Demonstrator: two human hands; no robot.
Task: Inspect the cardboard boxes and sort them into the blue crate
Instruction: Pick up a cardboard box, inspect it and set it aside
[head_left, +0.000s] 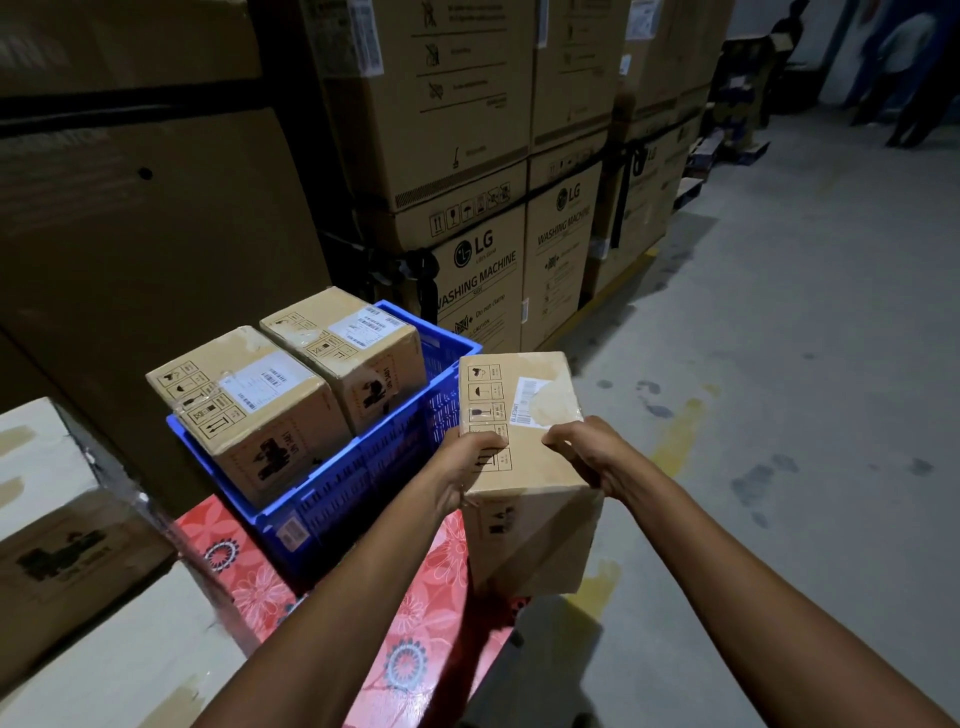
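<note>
I hold a brown cardboard box (524, 415) in the air, just right of the blue crate (363, 483). My left hand (467, 467) grips its near left edge, fingers curled over the top. My right hand (582, 452) grips its near right edge the same way. The box top shows handling symbols and a white barcode label. Two similar boxes stand side by side inside the crate: a near one (244, 405) and a far one (348, 348).
The crate rests on a red flowered surface (415, 597). Tall LG washing machine cartons (478, 218) stand behind it. Large boxes (62, 519) sit at my left. Grey floor (805, 364) stretches to the right, with people (904, 67) standing far back.
</note>
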